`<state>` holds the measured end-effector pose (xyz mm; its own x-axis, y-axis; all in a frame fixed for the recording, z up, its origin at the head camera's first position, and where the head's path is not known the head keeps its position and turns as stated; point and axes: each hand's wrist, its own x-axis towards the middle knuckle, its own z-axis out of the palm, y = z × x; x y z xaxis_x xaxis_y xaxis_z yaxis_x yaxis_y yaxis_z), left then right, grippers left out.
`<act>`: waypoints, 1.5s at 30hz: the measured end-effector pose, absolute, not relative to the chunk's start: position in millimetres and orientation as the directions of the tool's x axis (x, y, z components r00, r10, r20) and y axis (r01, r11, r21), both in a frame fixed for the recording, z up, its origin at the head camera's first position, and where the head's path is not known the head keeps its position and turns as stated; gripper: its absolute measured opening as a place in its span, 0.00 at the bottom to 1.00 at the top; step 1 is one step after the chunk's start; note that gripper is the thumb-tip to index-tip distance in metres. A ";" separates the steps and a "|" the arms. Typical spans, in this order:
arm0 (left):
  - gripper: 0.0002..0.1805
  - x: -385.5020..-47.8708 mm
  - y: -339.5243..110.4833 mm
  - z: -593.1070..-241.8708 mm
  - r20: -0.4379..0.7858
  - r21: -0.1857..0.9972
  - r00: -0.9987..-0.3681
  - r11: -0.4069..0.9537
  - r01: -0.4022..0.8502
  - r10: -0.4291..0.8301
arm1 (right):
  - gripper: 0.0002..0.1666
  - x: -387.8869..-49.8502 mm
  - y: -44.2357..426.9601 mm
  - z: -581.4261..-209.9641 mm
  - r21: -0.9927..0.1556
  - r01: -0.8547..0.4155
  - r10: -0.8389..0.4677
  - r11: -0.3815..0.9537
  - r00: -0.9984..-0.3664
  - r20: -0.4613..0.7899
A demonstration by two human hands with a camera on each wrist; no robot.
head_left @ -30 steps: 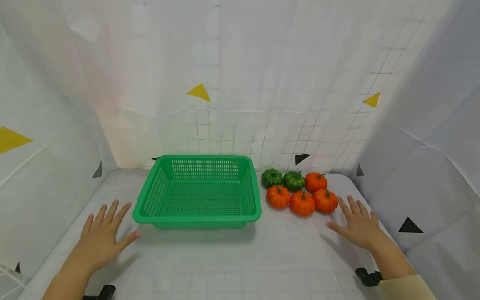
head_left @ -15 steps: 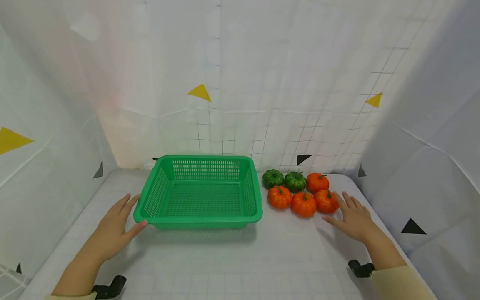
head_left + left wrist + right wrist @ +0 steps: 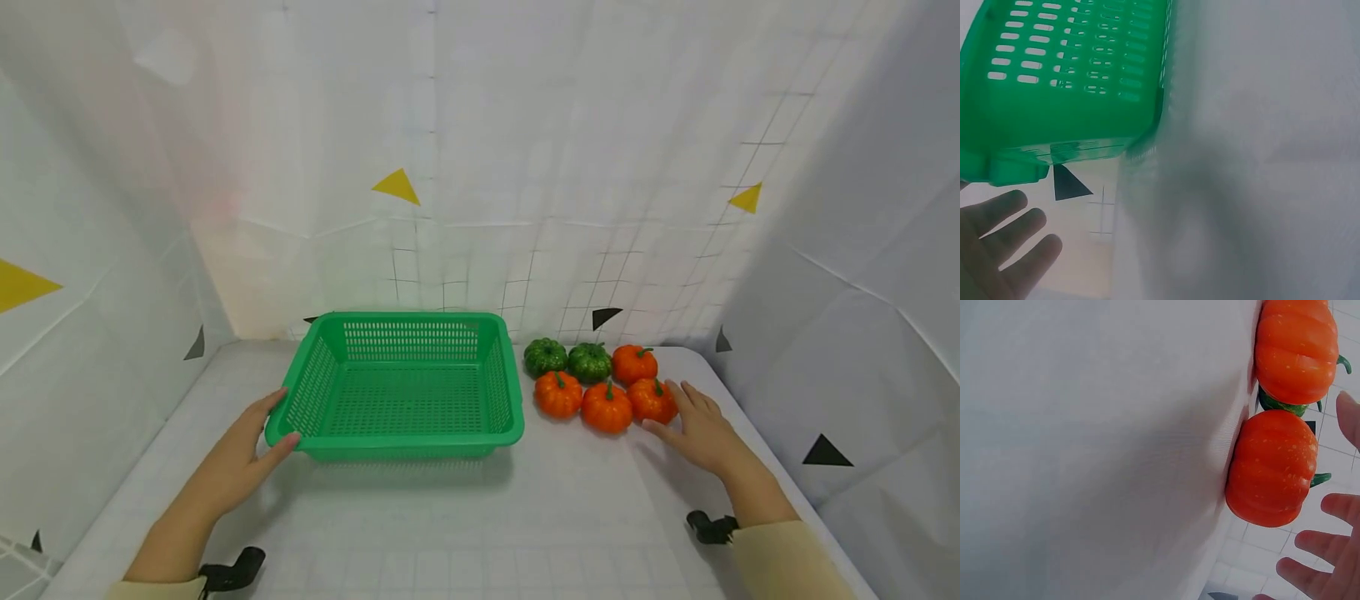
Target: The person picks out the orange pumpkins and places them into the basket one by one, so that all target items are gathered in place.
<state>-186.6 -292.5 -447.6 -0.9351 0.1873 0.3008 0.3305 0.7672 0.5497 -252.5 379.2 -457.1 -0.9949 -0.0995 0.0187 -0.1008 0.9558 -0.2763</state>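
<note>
- White creased sheeting (image 3: 510, 125) behind, faint grid, yellow triangles (image 3: 397, 186); pale smooth tabletop (image 3: 450, 517).
- Green basket (image 3: 405, 442): rectangular, perforated plastic, left of frame centre.
- Four orange pumpkins (image 3: 557, 396), two green pumpkins (image 3: 589, 364): squat, ribbed, glossy; clustered right of centre.
- Left hand (image 3: 236, 462): released, fingers extended at basket's left front corner; contact unclear.
- Right hand (image 3: 703, 432): released, fingers spread beside rightmost orange pumpkin (image 3: 651, 404).
</note>
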 end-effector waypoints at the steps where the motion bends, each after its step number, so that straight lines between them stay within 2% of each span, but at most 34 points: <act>1: 0.42 -186.3 -291.5 -447.6 0.288 0.563 -0.940 0.762 0.321 0.183 | 0.61 -253.4 379.5 -457.0 -0.286 -0.097 -0.096 0.953 -0.995 0.015; 8: 0.40 -185.7 -287.5 -448.8 0.240 0.647 -0.958 0.710 0.278 0.157 | 0.57 -261.0 381.4 -457.5 -0.336 -0.105 -0.104 0.936 -0.994 0.021; 17: 0.41 -180.3 -282.3 -447.8 0.149 0.726 -0.984 0.665 0.174 0.095 | 0.57 -270.1 383.7 -463.9 -0.362 -0.108 -0.103 0.926 -0.994 0.033; 30: 0.43 -186.8 -284.7 -457.5 0.138 0.789 -0.986 0.591 0.170 0.098 | 0.54 -282.2 387.3 -467.6 -0.441 -0.094 -0.091 0.893 -0.995 0.027; 38: 0.43 -186.4 -285.2 -458.7 0.120 0.814 -0.989 0.562 0.146 0.082 | 0.45 -287.3 391.8 -467.0 -0.473 -0.086 -0.081 0.877 -0.996 0.031; 45: 0.44 -186.8 -285.7 -457.5 0.107 0.841 -0.991 0.524 0.134 0.081 | 0.49 -285.7 392.9 -465.0 -0.520 -0.002 -0.033 0.854 -0.998 -0.050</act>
<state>-186.8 -285.7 -457.5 -0.9909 0.0811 0.1072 0.1339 0.5241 0.8411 -285.7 392.9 -465.0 -0.9982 -0.0331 -0.0497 -0.0024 0.8541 -0.5201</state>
